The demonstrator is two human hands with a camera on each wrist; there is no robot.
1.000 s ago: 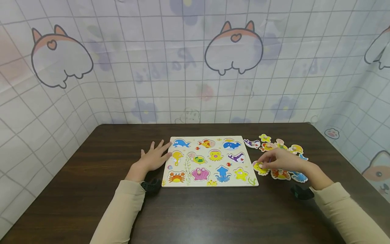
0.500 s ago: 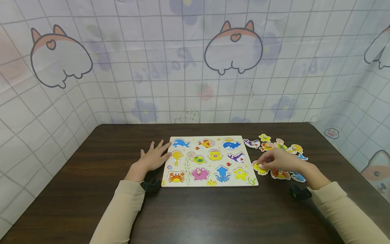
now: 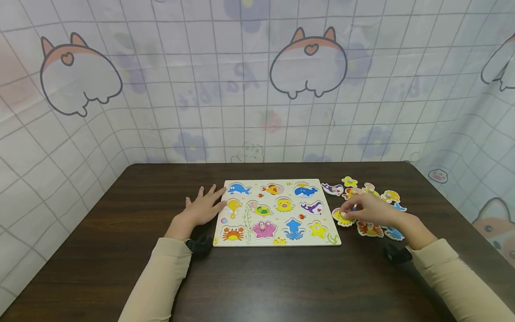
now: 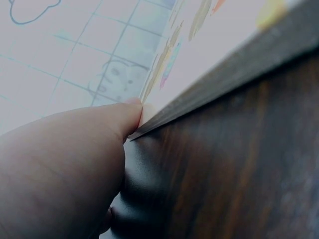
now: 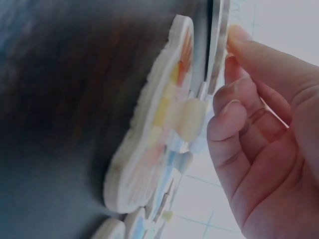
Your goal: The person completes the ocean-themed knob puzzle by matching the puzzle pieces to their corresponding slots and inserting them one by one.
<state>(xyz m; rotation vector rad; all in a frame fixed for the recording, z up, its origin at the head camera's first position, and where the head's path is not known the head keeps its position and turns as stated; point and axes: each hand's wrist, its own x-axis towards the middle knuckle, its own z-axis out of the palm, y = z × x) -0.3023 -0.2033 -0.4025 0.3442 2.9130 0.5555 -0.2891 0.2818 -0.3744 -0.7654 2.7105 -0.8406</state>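
A wooden puzzle board [image 3: 277, 243] with sea-animal pictures lies flat on the dark table. My left hand [image 3: 198, 210] rests palm down with spread fingers; its thumb and fingertips touch the board's left edge, and the left wrist view shows the thumb [image 4: 130, 115] against that edge. To the right of the board, my right hand [image 3: 372, 210] pinches a yellow puzzle piece [image 3: 341, 219] between thumb and fingertips, low over the table. A red crab piece [image 3: 370, 229] with a pale knob [image 5: 192, 120] lies beneath that hand. A pink shell piece [image 3: 264, 230] sits in the board.
Several loose pieces lie around the right hand, among them a purple whale [image 3: 332, 189], a yellow star [image 3: 349, 181], a yellow fish [image 3: 390, 196] and a blue piece [image 3: 394, 233]. A patterned cloth wall [image 3: 257, 112] stands behind the table [image 3: 261, 286].
The yellow piece has shifted very slightly to the left and up, along with the right fingertips. The left hand and the board stay almost where they were.
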